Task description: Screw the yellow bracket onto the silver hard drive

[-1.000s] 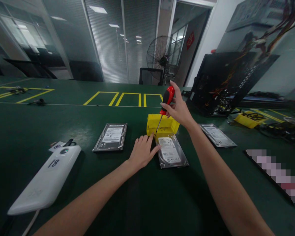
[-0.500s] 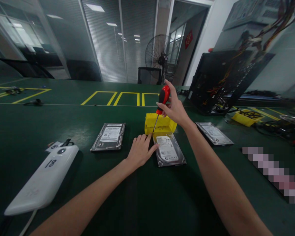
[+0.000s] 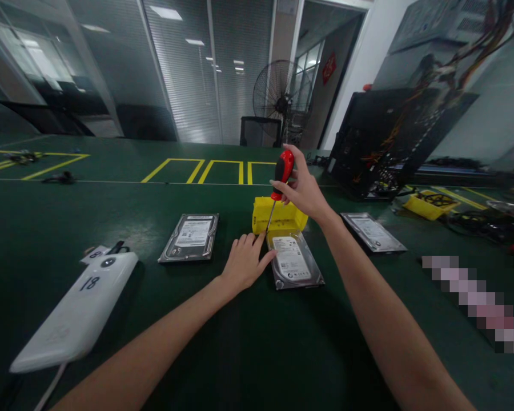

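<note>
My right hand (image 3: 300, 185) is closed round the red and black handle of a screwdriver (image 3: 283, 171). The screwdriver tilts slightly, its tip down at the far left corner of a silver hard drive (image 3: 307, 264). Whether the tip sits in a screw is too small to tell. My left hand (image 3: 245, 261) lies with fingers apart against the left side of that drive, thumb on its label edge and a fingertip close to the screwdriver tip. Just behind the drive stands a yellow plastic bin (image 3: 288, 214).
A second hard drive (image 3: 191, 237) lies to the left, a third (image 3: 373, 232) to the right. A white power bank (image 3: 75, 314) marked 18 rests at front left with a cable. At back right are a black computer case (image 3: 389, 137) and a yellow tray (image 3: 428, 205) of parts.
The screwdriver handle and my right hand have shifted very slightly, the handle a touch to the left. My left hand and the drive look the same.
</note>
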Motion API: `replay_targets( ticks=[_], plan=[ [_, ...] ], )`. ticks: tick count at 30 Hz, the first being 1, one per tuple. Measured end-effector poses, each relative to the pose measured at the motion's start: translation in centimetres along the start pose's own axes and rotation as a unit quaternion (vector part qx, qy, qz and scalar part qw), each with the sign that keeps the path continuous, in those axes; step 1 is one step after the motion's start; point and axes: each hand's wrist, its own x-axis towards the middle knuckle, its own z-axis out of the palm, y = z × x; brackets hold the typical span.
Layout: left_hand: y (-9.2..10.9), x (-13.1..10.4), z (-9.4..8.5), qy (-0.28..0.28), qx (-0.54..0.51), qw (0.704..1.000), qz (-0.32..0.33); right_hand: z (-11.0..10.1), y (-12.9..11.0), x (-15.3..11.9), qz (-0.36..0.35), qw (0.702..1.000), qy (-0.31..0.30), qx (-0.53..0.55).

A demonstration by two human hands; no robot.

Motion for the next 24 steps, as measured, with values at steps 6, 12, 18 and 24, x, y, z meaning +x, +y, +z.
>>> replay_targets(
  ticks=[6, 12, 18, 24],
  plan=[
    [-0.1, 0.0, 0.1, -0.005, -0.02, 1.0, -0.008, -0.2, -1.0, 0.2, -0.018, 0.999, 0.035, -0.028],
    [-0.2, 0.0, 0.2, -0.002, -0.022, 1.0, -0.009, -0.3, -1.1, 1.1, -0.043, 0.999, 0.033, 0.001],
    [-0.2, 0.1, 0.1, -0.001, -0.02, 1.0, -0.005, 0.8, -0.3, 1.7, -0.037, 0.995, 0.036, 0.081],
    [-0.1, 0.1, -0.2, -0.003, -0.009, 1.0, -0.005, 1.5, -0.4, 2.1, -0.017, 0.991, 0.075, 0.111]
  ],
)
